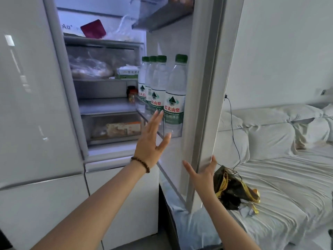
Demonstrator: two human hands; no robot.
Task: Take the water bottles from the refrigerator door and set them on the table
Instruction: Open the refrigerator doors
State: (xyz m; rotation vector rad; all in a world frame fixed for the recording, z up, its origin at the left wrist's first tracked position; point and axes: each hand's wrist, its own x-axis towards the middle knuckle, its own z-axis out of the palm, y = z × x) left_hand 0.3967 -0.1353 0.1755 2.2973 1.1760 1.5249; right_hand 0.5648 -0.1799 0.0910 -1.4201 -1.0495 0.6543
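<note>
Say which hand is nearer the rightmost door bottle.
Left. The left hand is open just in front of the rightmost bottle; the right hand touches the door edge, lower and to its right.

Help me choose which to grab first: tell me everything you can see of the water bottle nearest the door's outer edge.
The water bottle is clear plastic with a green cap and a white-and-green label with red characters. It stands upright in the door shelf, slightly apart from three like bottles. The open left hand overlaps its lower part; contact is unclear.

Rear btls (pixel 143 76) overlapped; top bin (pixel 162 17) cropped
</note>
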